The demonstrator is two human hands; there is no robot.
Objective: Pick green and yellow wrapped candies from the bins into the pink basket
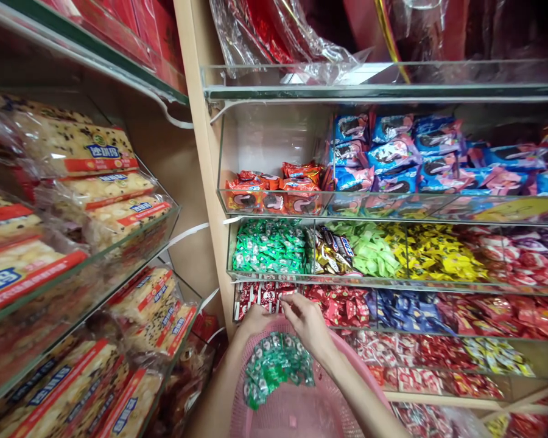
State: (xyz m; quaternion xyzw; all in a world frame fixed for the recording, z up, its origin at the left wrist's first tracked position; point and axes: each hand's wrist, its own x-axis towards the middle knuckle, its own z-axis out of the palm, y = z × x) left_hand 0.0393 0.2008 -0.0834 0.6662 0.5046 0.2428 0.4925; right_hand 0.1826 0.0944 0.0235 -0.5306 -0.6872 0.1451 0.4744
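The green sweets [278, 365] lie in a loose heap in the pink basket [292, 420], against its far side; the near part of its floor shows bare. The basket stands below and between the forearms, close up to the shelves. Both hands are at its far rim. The left hand [258, 319] is by the rim with its fingertips largely hidden, so whether it grasps the rim cannot be told. The right hand [304, 319] has its fingers bent in front of the maroon packets [265, 294]; whether anything is pinched there cannot be made out.

The step in hand seems to be work at the basket's far edge, beside the lowest part of the shelf front. The next move would call for a steady basket, so the heap does not slide, and for fingers kept clear of the glass edge.

Just above the hands, a bin of like green wrappers [269, 246] is well filled, with chocolate bars [333, 249] next to it. Red packets [340, 304] lie right of the maroon ones; orange packs [278, 185] sit a shelf higher.
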